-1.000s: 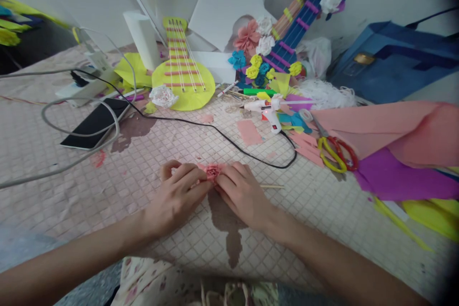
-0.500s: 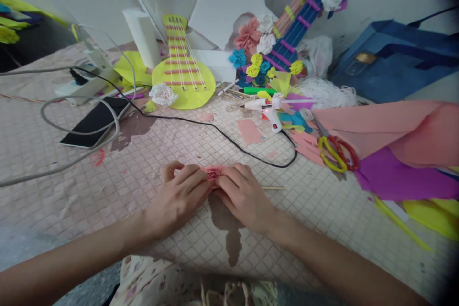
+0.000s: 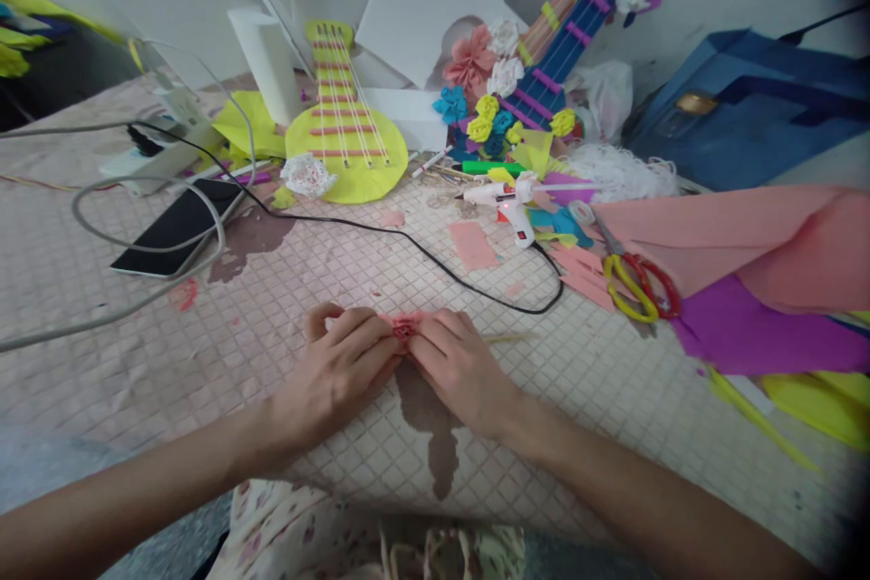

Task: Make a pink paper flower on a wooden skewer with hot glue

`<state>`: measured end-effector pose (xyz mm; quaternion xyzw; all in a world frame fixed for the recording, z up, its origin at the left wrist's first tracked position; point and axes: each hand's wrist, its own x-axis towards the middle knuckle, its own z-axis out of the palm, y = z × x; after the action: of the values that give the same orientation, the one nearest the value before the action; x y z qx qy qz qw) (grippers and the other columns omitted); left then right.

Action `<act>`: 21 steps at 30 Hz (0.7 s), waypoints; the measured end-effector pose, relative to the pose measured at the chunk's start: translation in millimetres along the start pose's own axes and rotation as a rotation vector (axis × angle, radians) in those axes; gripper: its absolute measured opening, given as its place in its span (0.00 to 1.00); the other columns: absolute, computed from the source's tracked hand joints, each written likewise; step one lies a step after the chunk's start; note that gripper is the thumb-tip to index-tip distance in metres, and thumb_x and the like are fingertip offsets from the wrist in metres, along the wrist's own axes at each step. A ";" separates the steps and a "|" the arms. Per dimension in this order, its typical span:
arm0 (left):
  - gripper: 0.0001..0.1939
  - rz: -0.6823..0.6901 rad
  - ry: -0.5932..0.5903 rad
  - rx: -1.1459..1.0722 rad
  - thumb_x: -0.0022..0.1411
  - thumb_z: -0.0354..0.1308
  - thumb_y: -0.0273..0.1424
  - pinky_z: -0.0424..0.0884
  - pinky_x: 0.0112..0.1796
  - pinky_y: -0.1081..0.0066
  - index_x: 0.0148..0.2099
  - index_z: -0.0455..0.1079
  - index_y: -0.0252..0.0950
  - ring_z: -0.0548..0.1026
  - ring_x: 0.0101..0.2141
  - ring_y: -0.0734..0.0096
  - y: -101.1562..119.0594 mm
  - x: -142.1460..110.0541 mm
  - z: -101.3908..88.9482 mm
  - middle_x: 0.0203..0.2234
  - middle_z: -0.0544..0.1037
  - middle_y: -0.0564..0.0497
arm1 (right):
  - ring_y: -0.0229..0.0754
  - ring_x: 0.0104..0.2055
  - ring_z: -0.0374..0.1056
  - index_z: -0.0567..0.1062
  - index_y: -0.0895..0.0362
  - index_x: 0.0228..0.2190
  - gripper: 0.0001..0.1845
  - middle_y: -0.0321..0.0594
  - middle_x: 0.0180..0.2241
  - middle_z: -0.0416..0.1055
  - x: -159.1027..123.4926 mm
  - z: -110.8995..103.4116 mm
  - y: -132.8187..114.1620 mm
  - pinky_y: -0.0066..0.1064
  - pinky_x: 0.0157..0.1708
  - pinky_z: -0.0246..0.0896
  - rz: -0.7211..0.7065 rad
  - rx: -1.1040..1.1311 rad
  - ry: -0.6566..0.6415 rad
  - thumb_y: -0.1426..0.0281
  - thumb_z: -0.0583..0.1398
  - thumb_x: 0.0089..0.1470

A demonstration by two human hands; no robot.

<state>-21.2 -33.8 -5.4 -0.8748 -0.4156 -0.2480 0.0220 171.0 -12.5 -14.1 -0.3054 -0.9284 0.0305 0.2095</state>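
Between my two hands is a small piece of crinkled pink paper [image 3: 404,327], bunched into tight folds. My left hand [image 3: 350,353] pinches its left end, and my right hand [image 3: 454,361] pinches the right end with the fingertips closed. Parts of the paper are hidden under the fingers. A thin wooden stick [image 3: 511,337] pokes out beyond my right hand; whether it passes through the paper I cannot tell. Past the hands lies a flat pink paper rectangle [image 3: 473,245] on the tiled-pattern tablecloth [image 3: 326,272].
A white glue gun [image 3: 513,213] with a lit light lies behind, its black cable [image 3: 468,284] looping across the table. Scissors [image 3: 639,285] and pink sheets [image 3: 734,236] are at right. A yellow paper guitar [image 3: 346,145], a phone [image 3: 178,231] and a power strip [image 3: 146,154] stand further back.
My fingers have drawn slightly closer over the pink paper, leaving less of it showing. The stick's visible end looks tilted up a little more. The view has shifted slightly.
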 end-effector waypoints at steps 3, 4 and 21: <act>0.07 -0.003 0.023 -0.014 0.66 0.50 0.29 0.60 0.42 0.61 0.40 0.69 0.38 0.68 0.39 0.67 0.6 0.3 -1.5 0.34 0.74 0.53 | 0.44 0.43 0.59 0.71 0.59 0.34 0.08 0.42 0.34 0.68 0.1 -0.2 0.7 0.37 0.40 0.55 -0.011 -0.009 0.013 0.73 0.52 0.61; 0.07 0.002 0.023 -0.009 0.67 0.50 0.29 0.59 0.41 0.61 0.40 0.69 0.38 0.68 0.38 0.67 1.1 0.6 -2.4 0.34 0.74 0.53 | 0.44 0.43 0.59 0.71 0.59 0.34 0.08 0.42 0.35 0.68 0.1 -0.4 0.8 0.37 0.40 0.55 -0.015 -0.013 0.009 0.73 0.52 0.61; 0.09 0.011 -0.013 0.063 0.68 0.46 0.27 0.59 0.39 0.61 0.37 0.66 0.35 0.68 0.36 0.68 4.5 1.5 -5.4 0.31 0.73 0.52 | 0.44 0.41 0.59 0.70 0.58 0.31 0.08 0.41 0.34 0.68 -1.8 -0.6 -1.2 0.37 0.40 0.55 0.027 0.002 0.041 0.74 0.52 0.61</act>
<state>-19.3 -37.0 0.7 -0.8775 -0.4186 -0.2290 0.0481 171.9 -14.6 -14.0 -0.3182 -0.9197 0.0281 0.2285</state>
